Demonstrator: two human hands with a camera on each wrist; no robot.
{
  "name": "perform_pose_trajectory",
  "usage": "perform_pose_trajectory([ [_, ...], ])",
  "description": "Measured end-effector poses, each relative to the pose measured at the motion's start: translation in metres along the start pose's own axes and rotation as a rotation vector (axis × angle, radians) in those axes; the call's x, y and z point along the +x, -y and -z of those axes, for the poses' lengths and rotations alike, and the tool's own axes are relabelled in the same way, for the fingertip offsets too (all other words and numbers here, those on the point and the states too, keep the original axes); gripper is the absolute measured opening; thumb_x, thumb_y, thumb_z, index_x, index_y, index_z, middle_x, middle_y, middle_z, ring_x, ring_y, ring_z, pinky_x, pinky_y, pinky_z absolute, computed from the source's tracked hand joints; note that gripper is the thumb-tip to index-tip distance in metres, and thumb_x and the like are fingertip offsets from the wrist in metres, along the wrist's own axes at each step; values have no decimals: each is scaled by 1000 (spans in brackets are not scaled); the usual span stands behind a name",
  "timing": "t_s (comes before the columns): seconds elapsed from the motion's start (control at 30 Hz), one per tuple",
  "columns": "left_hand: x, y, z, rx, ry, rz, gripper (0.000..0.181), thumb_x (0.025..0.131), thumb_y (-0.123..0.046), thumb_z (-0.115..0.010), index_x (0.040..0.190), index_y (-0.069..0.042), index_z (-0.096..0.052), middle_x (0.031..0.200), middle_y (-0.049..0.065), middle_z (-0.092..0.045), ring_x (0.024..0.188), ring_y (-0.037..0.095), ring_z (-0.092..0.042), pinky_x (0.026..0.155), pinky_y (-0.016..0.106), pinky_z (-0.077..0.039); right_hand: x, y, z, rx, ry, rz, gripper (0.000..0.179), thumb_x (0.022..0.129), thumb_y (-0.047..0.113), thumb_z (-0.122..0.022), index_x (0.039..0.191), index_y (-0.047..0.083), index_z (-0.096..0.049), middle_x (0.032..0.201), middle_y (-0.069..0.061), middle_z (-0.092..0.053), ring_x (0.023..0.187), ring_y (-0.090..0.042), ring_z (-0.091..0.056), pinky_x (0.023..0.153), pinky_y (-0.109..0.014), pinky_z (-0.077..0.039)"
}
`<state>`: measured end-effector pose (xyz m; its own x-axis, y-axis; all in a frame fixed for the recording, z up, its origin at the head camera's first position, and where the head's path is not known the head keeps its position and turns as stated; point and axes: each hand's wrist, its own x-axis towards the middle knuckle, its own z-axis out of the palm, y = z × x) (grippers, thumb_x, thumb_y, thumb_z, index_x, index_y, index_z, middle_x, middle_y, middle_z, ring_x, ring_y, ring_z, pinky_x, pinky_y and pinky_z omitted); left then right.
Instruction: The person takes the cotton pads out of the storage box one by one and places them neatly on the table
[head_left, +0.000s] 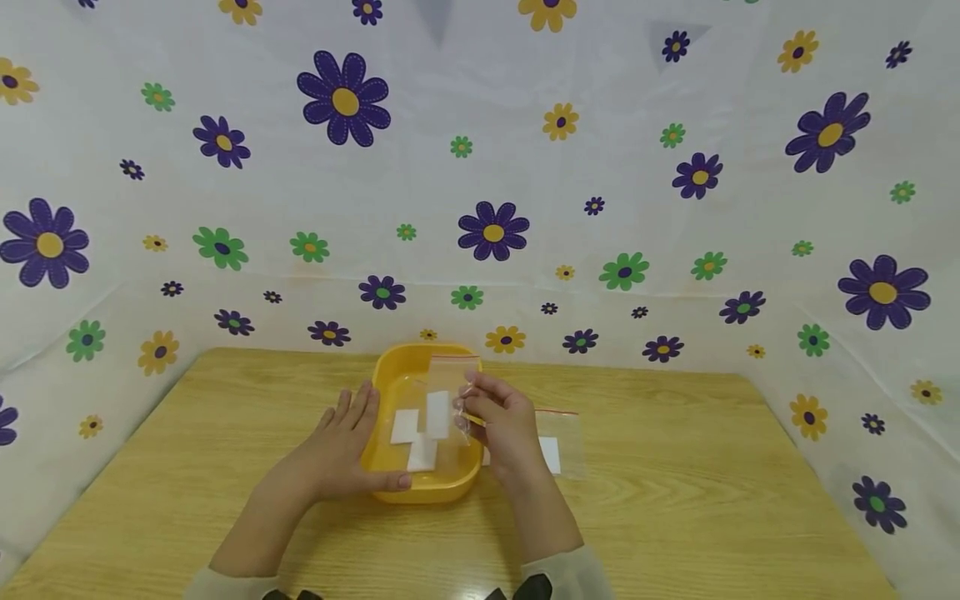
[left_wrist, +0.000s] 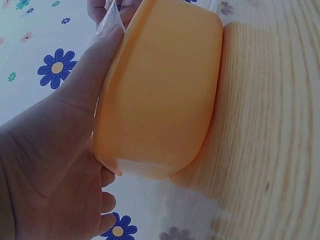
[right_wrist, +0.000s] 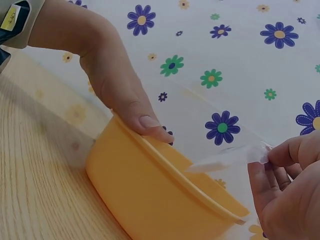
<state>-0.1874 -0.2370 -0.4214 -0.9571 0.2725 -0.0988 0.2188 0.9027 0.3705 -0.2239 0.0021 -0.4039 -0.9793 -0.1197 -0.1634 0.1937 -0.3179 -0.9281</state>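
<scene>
A yellow plastic basin (head_left: 431,495) stands on the table. My left hand (head_left: 337,457) rests on its rim with fingers stretched along the left side and the thumb over the front edge; the left wrist view shows the basin's outer wall (left_wrist: 160,90) beside that hand. Above the basin's right part, my right hand (head_left: 512,429) pinches the side of a clear zip bag (head_left: 453,371) with a red seal line and a white piece inside. In the right wrist view the bag (right_wrist: 225,159) tilts over the rim. White rectangular pieces (head_left: 405,426) in clear plastic show inside the basin.
Another clear zip bag (head_left: 572,454) with a white piece lies on the wooden table (head_left: 675,500) right of the basin, partly hidden by my right hand and wrist. A white flower-patterned cloth (head_left: 420,183) hangs behind the table and at both sides.
</scene>
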Motion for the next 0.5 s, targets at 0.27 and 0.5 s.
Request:
perform_pose_trajectory([
  [0.27,1,1,-1,4,-11,-7,137,71,-85,-61,157,5,-4,165,25,3,149,50,3,119,65,-8,-2,0,7,-34,10,-6,34,94,-2,-63,125,10,-68,107,-8,-66,91,-17,-67,76,-25,-60],
  [0.5,2,2,0,-4,-3,0,137,71,-85,-62,158,4,-3,166,23,5,150,49,5,119,63,-7,-10,-1,19,-87,89,30,37,94,-5,-58,129,6,-64,100,-7,-61,86,-15,-63,71,-24,-59],
])
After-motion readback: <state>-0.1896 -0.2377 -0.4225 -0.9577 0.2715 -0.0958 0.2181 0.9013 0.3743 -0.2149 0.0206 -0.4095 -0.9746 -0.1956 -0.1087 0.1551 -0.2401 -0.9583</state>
